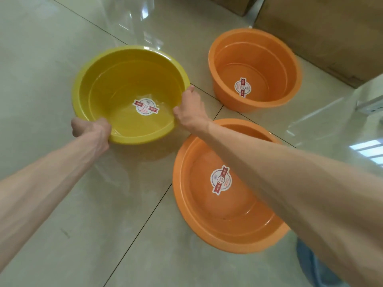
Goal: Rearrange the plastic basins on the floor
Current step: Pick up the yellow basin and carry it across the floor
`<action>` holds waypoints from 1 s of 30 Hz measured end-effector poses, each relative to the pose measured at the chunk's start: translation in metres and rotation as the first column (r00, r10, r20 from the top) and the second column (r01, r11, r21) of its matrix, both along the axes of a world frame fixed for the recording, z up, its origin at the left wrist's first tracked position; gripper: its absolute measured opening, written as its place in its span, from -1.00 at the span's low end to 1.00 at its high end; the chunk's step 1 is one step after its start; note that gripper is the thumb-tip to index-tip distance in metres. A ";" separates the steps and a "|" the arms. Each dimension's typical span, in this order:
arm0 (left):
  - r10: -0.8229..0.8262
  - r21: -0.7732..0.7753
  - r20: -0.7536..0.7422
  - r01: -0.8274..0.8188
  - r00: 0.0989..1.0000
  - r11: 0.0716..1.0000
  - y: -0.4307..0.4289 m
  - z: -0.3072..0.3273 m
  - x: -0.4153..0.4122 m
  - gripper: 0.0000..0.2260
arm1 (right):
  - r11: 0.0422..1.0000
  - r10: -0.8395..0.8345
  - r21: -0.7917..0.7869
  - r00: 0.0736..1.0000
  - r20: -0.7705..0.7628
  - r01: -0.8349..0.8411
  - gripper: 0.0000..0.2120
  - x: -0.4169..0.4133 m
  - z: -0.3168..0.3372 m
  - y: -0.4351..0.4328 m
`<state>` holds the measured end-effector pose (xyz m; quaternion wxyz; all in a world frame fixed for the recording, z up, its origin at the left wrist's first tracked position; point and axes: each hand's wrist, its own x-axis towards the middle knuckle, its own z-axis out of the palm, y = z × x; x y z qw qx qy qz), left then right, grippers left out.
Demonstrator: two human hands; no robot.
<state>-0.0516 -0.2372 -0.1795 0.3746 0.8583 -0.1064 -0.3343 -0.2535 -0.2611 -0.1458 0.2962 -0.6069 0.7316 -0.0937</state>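
A yellow plastic basin with a round sticker inside is at the centre left, tilted a little above the tiled floor. My left hand grips its near rim. My right hand grips its right rim. A wide orange basin sits on the floor at the lower right, partly hidden by my right forearm. A smaller, deeper orange basin stands on the floor at the upper right. Both orange basins carry the same sticker.
Glossy pale floor tiles with dark joints spread all around. Cardboard boxes stand along the upper right, close behind the smaller orange basin. Something blue shows at the bottom right edge.
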 end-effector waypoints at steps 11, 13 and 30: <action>-0.084 -0.352 0.053 0.098 0.995 0.931 -0.065 0.109 -0.038 -0.67 | 0.871 -0.147 -0.454 0.981 0.125 0.188 -0.34 -0.049 0.092 -0.047; -0.227 -0.382 0.032 0.222 0.973 0.897 -0.094 0.132 -0.079 -0.72 | 0.843 -0.249 -0.452 0.956 0.153 0.292 -0.39 -0.089 0.118 -0.064; -0.716 0.002 0.189 0.729 0.672 0.684 -0.116 0.005 -0.276 -0.44 | 0.678 -0.669 -0.314 0.735 0.111 0.665 -0.52 -0.252 -0.035 -0.019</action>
